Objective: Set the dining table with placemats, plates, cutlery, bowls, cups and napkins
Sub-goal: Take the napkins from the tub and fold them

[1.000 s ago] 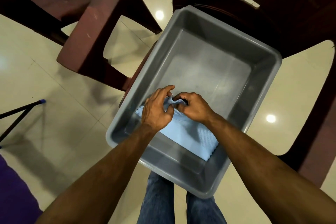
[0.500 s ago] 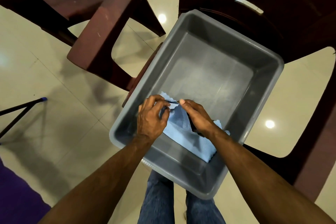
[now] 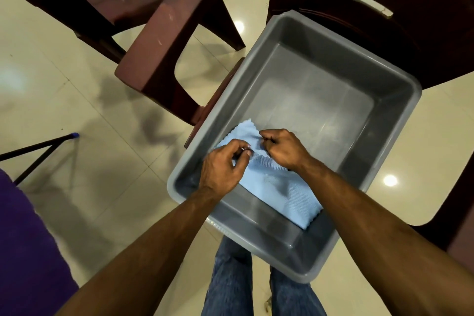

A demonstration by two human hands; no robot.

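Since 1 second ago both hands peeled the blue napkin's (image 3: 277,182) far corner open; left hand (image 3: 223,169) and right hand (image 3: 284,149) pinch it inside the grey tub (image 3: 384,115), so 2 stuck layers might lift together.

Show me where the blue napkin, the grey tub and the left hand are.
blue napkin (image 3: 279,187): head view, middle of cloth.
grey tub (image 3: 328,64): head view, far wall.
left hand (image 3: 223,169): head view, back of hand.

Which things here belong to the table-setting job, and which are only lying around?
Job: blue napkin, pinched by left hand and right hand; grey tub holding it.
Around: maroon chairs, black stand leg, purple fabric.
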